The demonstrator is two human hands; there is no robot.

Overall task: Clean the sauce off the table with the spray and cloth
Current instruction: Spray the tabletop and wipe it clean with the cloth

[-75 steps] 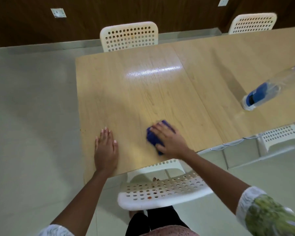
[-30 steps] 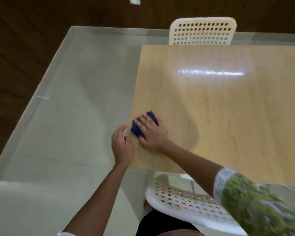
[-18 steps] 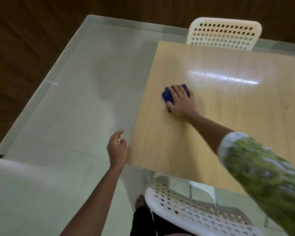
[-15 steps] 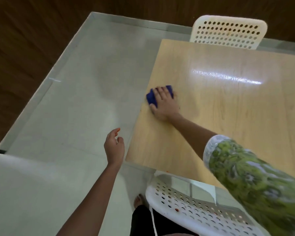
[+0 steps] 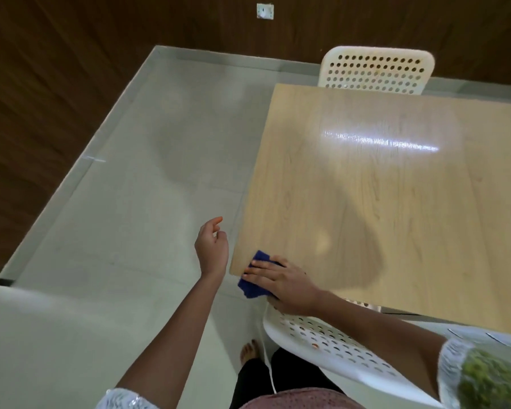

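A light wooden table (image 5: pixel 396 187) fills the right half of the view. My right hand (image 5: pixel 283 283) presses a dark blue cloth (image 5: pixel 252 283) flat on the table's near left corner, and part of the cloth hangs over the edge. My left hand (image 5: pixel 213 246) hovers in the air just left of the table's left edge, fingers loosely curled and holding nothing. No sauce shows on the tabletop. The spray bottle is out of view.
A white perforated chair (image 5: pixel 331 346) stands right below the near table edge, against my legs. A second white chair (image 5: pixel 376 70) is tucked at the far side. Grey floor (image 5: pixel 130 202) stretches to the left, bounded by a dark wooden wall (image 5: pixel 42 84).
My right hand has dragged the cloth along the table's left edge, from its middle back to the near left corner. My left hand stays off the table beside that edge.
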